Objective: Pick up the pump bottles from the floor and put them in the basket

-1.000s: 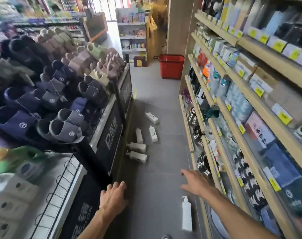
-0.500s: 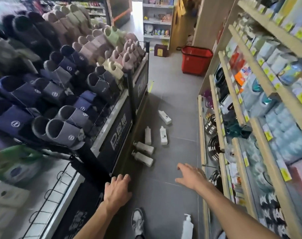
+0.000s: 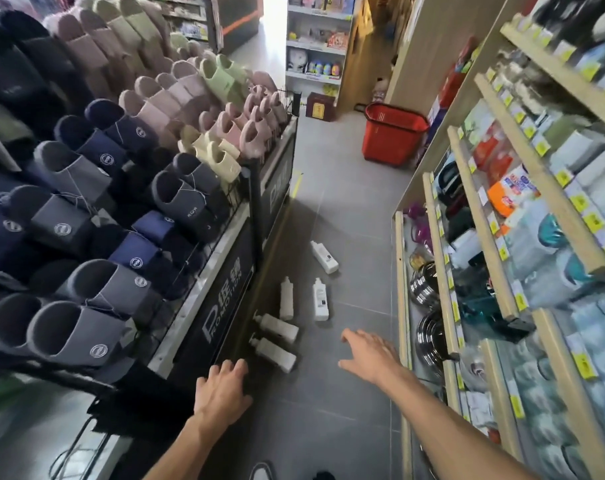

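Both hands are empty, fingers loosely spread: the left hand near the slipper rack's base, the right hand above the floor. Five pump bottles lie just beyond the fingertips, along the rack. The red basket stands far beyond.

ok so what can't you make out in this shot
Head view:
- Red basket: the bottom inside is hidden by its own near wall.
- Labels on the pump bottles: too small to read.
- Shoe: cut off by the bottom edge.
- Shelf goods on the right: blurred.
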{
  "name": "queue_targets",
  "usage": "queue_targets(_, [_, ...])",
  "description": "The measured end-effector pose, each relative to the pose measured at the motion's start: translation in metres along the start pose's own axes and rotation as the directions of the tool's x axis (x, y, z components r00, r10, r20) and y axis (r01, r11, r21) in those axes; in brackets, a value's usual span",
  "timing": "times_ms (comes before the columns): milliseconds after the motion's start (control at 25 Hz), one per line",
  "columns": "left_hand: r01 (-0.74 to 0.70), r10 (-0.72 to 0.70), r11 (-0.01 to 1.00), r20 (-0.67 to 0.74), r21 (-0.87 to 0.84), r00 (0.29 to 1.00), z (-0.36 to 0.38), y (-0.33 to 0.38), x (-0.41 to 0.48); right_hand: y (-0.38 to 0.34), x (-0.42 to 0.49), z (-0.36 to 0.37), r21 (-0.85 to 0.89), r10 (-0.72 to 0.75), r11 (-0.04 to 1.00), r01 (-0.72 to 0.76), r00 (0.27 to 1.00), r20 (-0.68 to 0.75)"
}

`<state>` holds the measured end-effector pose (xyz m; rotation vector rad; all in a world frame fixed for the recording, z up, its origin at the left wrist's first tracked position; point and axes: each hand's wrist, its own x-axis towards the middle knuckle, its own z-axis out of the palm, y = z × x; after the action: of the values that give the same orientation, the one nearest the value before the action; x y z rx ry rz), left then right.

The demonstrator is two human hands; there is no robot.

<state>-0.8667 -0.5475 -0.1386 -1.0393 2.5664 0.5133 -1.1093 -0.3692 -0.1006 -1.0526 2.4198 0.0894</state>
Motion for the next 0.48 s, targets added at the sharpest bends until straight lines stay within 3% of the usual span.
queue_targets(480, [0.119, -0.12, 0.993, 0.09, 0.011, 0.989, -0.019, 0.073, 0.17, 0.067, 0.211, -0.066, 0.047, -0.113, 0.993, 0.107, 0.983, 0.142])
